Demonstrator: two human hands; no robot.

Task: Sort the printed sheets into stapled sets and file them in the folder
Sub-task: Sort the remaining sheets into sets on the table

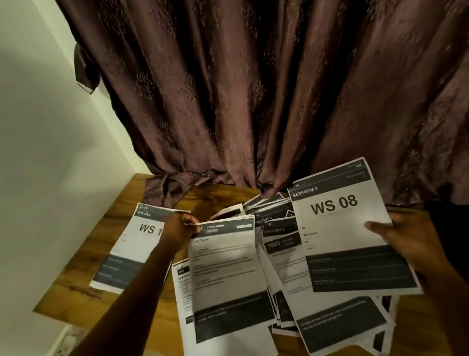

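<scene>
Printed sheets lie spread over a wooden table (pixel 139 272). My left hand (pixel 179 228) pinches the top left corner of a "LIVING ROOM" sheet (pixel 225 274) and lifts it off the loose pile (pixel 282 261) in the middle. My right hand (pixel 403 237) grips the right edge of a "BEDROOM 3 / WS 08" sheet (pixel 341 225), thumb on its face, holding it above the pile. A "KITCHEN" sheet (pixel 132 247) lies apart on the table's left side, partly hidden by my left forearm. No stapler or folder is in view.
A brown patterned curtain (pixel 249 92) hangs down to the table's far edge, its hem bunched on the wood. A pale wall (pixel 22 138) stands to the left, with a white socket (pixel 64 348) low beside the table's left edge.
</scene>
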